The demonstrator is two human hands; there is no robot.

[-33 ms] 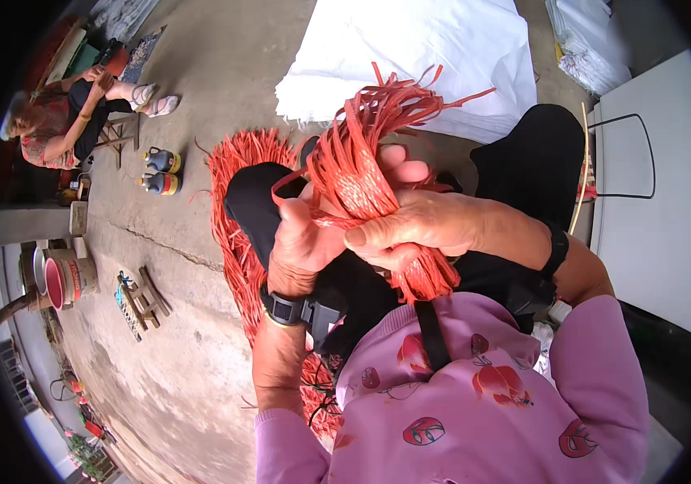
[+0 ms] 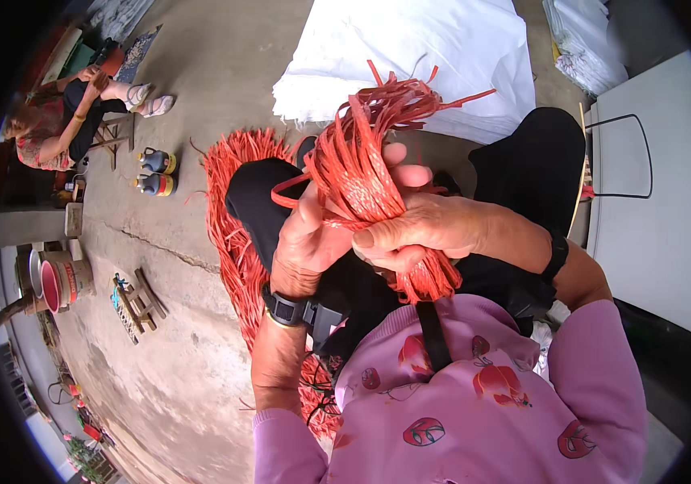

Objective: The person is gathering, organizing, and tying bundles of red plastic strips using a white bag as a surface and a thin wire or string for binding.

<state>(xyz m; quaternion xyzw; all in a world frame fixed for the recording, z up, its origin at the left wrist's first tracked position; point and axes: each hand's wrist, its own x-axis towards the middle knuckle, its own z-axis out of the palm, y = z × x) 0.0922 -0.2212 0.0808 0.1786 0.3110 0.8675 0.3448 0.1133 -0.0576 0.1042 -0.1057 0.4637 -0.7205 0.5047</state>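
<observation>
A thick bundle of shiny red plastic strips (image 2: 362,173) is held up in front of my lap, its loose ends fanning out at the far side. My right hand (image 2: 422,230) grips the near part, thumb across the top, with a short tuft sticking out below. Around the underside curls my left hand (image 2: 313,238), its fingertips showing past the bundle's right side and its thumb raised on the left. One strip bows out in a loop by that thumb. More red strips (image 2: 237,234) lie in a long heap on the floor beside my left leg.
A white woven sheet (image 2: 410,48) lies on the floor ahead. At far left a person (image 2: 55,121) sits on a stool, near two dark jugs (image 2: 156,173). A small wooden stool (image 2: 140,302) and buckets (image 2: 59,282) stand at left. A white cabinet-like box (image 2: 660,185) is on my right.
My left thumb and fingers have shifted slightly around the bundle, the thumb now a little more raised. The right hand keeps its grip.
</observation>
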